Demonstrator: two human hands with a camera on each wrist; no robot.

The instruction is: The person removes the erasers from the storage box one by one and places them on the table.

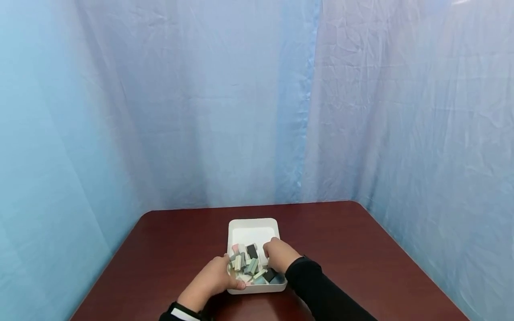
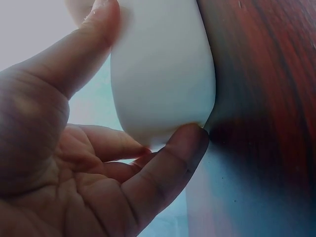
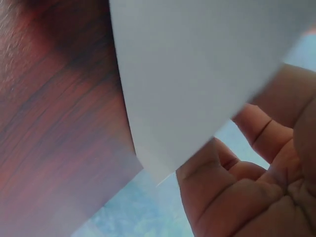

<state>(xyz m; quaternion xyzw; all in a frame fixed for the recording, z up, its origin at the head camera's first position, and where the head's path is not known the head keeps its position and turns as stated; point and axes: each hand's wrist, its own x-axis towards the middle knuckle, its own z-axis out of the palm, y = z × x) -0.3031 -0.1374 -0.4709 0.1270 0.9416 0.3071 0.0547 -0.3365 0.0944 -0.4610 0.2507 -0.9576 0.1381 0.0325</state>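
A white rectangular tray [image 1: 253, 289] lies lengthwise on the table, with small oblong blocks [image 1: 251, 266] in pink, white, black, grey and green heaped in its near half. My left hand [image 1: 214, 277] grips the tray's near left corner. Its thumb lies over the near rim, and its fingers [image 2: 185, 148] reach along the outer side in the left wrist view. My right hand [image 1: 282, 255] dips over the tray's right side with bent fingers, beside a black block [image 1: 252, 251]. In the right wrist view the tray's wall [image 3: 197, 84] hides its fingertips, so I cannot tell whether they hold a block.
The dark red wooden table [image 1: 180, 240] has rounded far corners and extends on both sides of the tray. Light blue curtains [image 1: 241, 111] hang behind it and along both sides. Black sleeves [image 1: 321, 285] cover the forearms.
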